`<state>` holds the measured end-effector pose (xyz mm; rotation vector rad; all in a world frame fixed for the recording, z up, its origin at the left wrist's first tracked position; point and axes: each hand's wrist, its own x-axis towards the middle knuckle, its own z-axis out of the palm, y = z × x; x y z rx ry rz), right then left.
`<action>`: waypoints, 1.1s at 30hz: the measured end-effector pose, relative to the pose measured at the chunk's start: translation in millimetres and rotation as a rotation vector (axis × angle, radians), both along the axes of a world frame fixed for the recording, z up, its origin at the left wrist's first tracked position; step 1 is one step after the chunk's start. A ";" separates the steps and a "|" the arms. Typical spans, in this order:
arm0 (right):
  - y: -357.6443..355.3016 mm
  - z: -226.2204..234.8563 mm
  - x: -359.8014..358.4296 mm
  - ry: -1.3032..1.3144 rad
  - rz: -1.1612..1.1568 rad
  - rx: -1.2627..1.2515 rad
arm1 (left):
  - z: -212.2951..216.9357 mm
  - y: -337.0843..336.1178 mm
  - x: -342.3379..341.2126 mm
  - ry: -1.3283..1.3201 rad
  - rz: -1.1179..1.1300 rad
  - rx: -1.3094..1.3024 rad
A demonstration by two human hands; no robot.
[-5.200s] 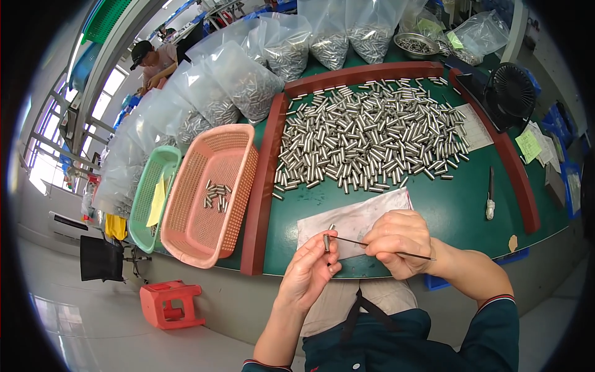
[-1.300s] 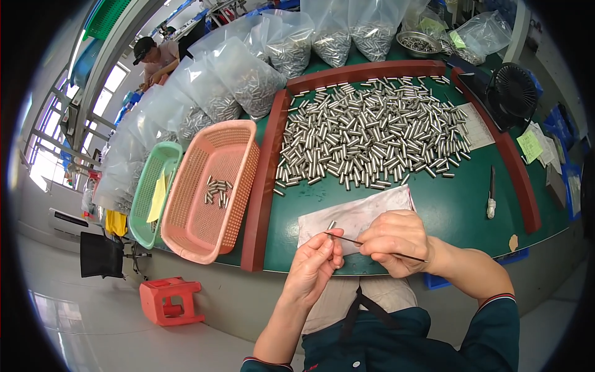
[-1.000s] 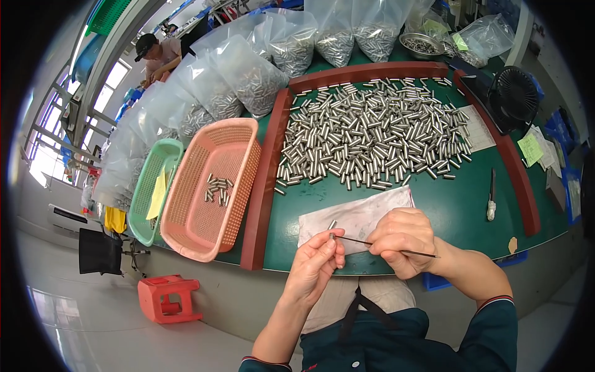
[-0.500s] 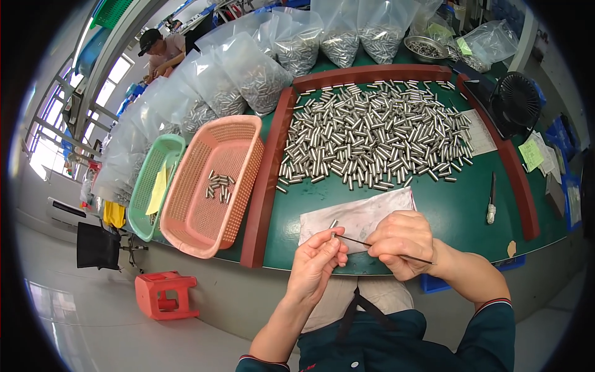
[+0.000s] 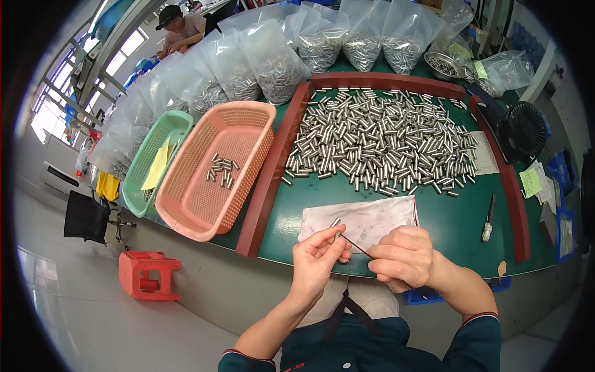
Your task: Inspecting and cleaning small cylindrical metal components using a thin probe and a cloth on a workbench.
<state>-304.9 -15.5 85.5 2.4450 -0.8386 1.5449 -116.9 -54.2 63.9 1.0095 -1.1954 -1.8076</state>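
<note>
My left hand point(image 5: 315, 259) is closed, thumb and fingertips pinching a small metal cylinder that they mostly cover. Just beyond those fingertips shows another short shiny cylinder point(image 5: 336, 222); whether it is held or lies on the cloth I cannot tell. Closed around a thin dark rod point(image 5: 357, 245), my right hand point(image 5: 403, 257) points its tip at the piece in the left fingers. Both hands are over the near edge of the green table, in front of a stained whitish cloth point(image 5: 378, 214). Beyond the cloth spreads a large heap of loose metal cylinders point(image 5: 384, 139).
Red-brown rails point(image 5: 269, 186) border the heap. To the left stand a pink basket point(image 5: 180, 214) with several cylinders and a green basket point(image 5: 133, 198). Filled plastic bags point(image 5: 273, 62) line the back. A knife-like tool point(image 5: 488, 220) and a black fan point(image 5: 524, 130) are at right.
My right hand has turned, and the rod's rear end no longer shows behind it. The rod now slopes more steeply. My left hand keeps its pinch; the whole view has shifted slightly.
</note>
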 end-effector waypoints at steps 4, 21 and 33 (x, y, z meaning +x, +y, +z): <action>1.9 1.6 3.8 0.136 -0.028 -0.102 | -0.2 2.3 -1.7 -0.031 0.005 -0.030; 1.5 -2.4 -0.6 0.077 -0.009 0.016 | -6.0 2.3 -1.6 0.018 0.023 -0.043; 0.8 2.8 -1.4 -0.065 0.032 0.079 | -4.5 1.6 -1.9 0.017 0.042 -0.021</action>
